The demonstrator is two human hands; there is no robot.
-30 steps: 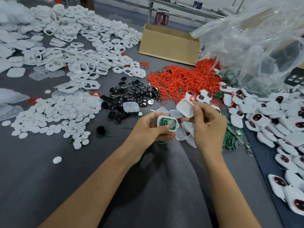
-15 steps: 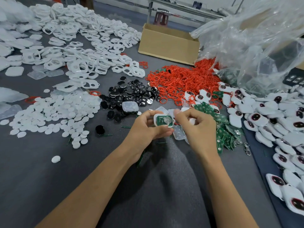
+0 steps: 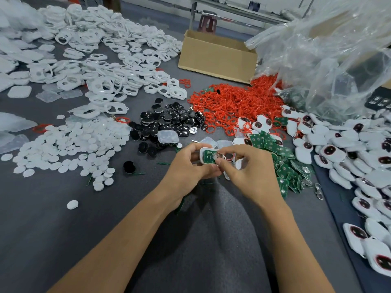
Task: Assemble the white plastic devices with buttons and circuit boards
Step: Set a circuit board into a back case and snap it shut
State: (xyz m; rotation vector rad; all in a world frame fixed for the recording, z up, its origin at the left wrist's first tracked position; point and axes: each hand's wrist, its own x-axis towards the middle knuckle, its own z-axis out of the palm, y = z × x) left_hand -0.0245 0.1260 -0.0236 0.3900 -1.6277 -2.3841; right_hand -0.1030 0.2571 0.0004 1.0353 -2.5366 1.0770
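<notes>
Where the grey table (image 3: pixel 53 229) carries stock in heaps, entries run: white frames (image 3: pixel 101 81), far left; red rings (image 3: pixel 228 106), centre; finished devices (image 3: pixel 330 150), right; green circuit boards (image 3: pixel 283 166), near right. Left hand (image 3: pixel 186 168): grips the white shell (image 3: pixel 201 155) by its edges, just above the table's near middle, green board (image 3: pixel 209 156) seated inside. Right hand (image 3: pixel 247 172): pinches the shell's right end. Handling note: keep the shell level, press the board evenly, check no corner rides up.
</notes>
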